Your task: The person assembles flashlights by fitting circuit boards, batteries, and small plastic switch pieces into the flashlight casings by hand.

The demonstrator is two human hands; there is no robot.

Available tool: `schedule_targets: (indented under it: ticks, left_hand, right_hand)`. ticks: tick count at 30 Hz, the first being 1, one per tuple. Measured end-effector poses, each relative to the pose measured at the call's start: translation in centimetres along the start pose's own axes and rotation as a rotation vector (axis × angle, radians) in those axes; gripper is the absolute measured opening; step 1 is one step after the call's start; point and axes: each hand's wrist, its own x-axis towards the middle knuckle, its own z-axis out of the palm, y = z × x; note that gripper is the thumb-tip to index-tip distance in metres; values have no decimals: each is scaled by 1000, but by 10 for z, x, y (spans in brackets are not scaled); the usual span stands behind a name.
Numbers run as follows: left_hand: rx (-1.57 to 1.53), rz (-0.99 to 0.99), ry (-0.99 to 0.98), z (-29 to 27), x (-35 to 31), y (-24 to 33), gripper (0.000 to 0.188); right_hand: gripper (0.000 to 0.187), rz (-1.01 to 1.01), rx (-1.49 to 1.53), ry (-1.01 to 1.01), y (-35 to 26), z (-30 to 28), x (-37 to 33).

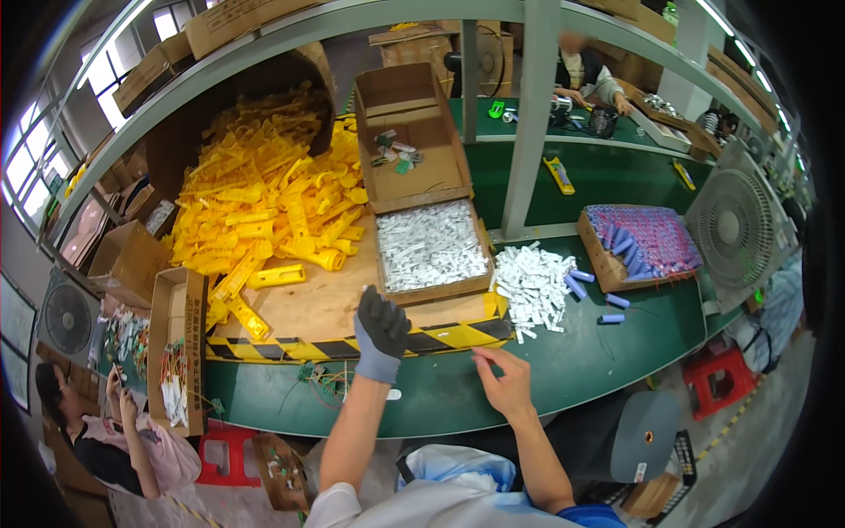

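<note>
My left hand (381, 330), in a grey and black glove, is raised over the front of the wooden board (326, 312). Its fingers are curled closed, and whatever they hold is hidden. My bare right hand (506, 380) hovers near the table's front edge, thumb and forefinger apart, with nothing visible in it. Beyond the hands are a heap of yellow plastic housings (290, 207), a box of small white pieces (431, 246) and a loose pile of white pieces (531, 286). Wired green circuit boards (324, 377) lie left of my gloved wrist.
Purple cylindrical cells fill a carton (647, 275) at right, beside a fan (742, 207). A metal post (531, 119) rises behind the white pile. Black-and-yellow tape (422, 341) edges the board. A tall carton (179, 352) stands at left. Other people sit at left and far right.
</note>
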Motion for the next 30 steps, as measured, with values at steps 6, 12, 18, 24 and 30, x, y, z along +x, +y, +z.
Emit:
schedule_targets:
  ticks: [6,12,18,24,30]
  left_hand:
    - [234,29,-75,44,80,28,48]
    - [1362,550,-107,134,230,100,46]
    - [1960,7,-650,165,262,155,56]
    - [1961,557,-368,171,235,162,45]
    - [1759,941,-385,106,141,120,27]
  right_hand:
    - [15,118,-199,66,34,-32,-30]
    - [13,-3,-287,-52,29,-32,-27]
    - [13,16,-204,12,34,-31,-28]
    - [12,30,-142,-25,29,-29,-18]
    - [11,58,-123,-22,31,-42,-20]
